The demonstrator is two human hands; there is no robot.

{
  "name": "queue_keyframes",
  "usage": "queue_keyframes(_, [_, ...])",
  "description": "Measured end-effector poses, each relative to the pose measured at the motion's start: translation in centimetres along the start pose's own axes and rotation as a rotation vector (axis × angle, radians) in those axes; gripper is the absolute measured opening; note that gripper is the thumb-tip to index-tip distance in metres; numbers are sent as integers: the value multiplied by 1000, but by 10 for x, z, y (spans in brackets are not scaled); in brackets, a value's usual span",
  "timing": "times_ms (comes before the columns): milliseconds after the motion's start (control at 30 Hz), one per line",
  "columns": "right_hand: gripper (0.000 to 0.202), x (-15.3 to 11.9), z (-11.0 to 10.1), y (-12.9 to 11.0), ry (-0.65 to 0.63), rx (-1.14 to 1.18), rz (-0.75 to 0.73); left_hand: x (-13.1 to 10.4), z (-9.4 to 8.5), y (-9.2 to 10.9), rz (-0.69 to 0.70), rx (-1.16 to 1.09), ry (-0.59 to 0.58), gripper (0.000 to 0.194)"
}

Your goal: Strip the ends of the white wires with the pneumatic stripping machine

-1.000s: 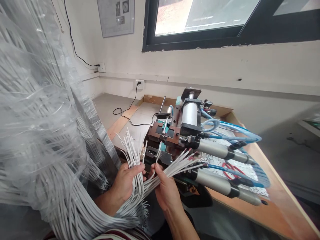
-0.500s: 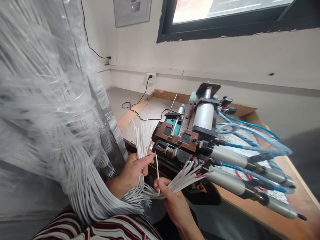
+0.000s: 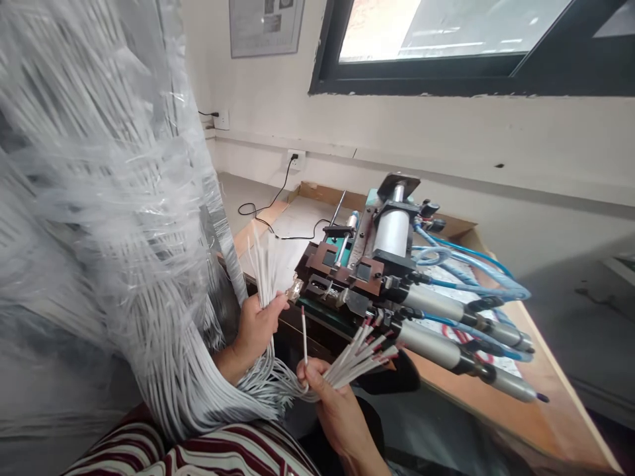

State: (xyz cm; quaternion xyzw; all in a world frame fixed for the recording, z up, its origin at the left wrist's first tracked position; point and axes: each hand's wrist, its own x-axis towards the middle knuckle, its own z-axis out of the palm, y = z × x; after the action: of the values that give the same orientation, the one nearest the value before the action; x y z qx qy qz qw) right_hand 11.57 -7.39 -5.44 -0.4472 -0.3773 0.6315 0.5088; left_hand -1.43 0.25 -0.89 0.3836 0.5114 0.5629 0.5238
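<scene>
My left hand (image 3: pixel 258 327) is closed around an upright bunch of white cables (image 3: pixel 266 268), whose ends fan out above my fist. Lower and to the right, my right hand (image 3: pixel 330 396) grips a second bunch of cables (image 3: pixel 364 357) with reddish ends, fanned out to the right. Between its thumb and finger one single cable (image 3: pixel 304 334) stands up apart from the rest, its reddish tip at the top. Just beyond both hands is a machine (image 3: pixel 342 281) with brown blocks and metal cylinders. The cables of both bunches run back over my lap.
A large plastic-wrapped bundle of cables (image 3: pixel 143 218) hangs at the left. The machine sits on a wooden-edged bench (image 3: pixel 550 390), with blue air hoses (image 3: pixel 476 264) at its right. A black cord (image 3: pixel 282 235) runs to a wall socket (image 3: pixel 296 159).
My left hand has moved left and a little up with its bunch, away from the single cable's tip. The view has shifted, so the machine appears further left.
</scene>
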Motion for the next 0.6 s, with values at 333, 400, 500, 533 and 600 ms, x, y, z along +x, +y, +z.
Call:
queue_keyframes(333, [26,29,0,-20,206,218,-63,-1,12,8,-84,-137,-91,22])
queue_keyframes(400, [26,39,1,-26,249,287,-65,1,16,11,-97,-155,-91,21])
queue_keyframes(500, [25,53,2,-33,339,400,-50,4,22,14,-104,-165,-101,20])
queue_keyframes(533, [24,57,3,-35,363,433,-41,6,23,15,-107,-166,-101,20])
queue_keyframes(600, [22,63,4,-38,395,488,-18,8,26,15,-115,-165,-96,19])
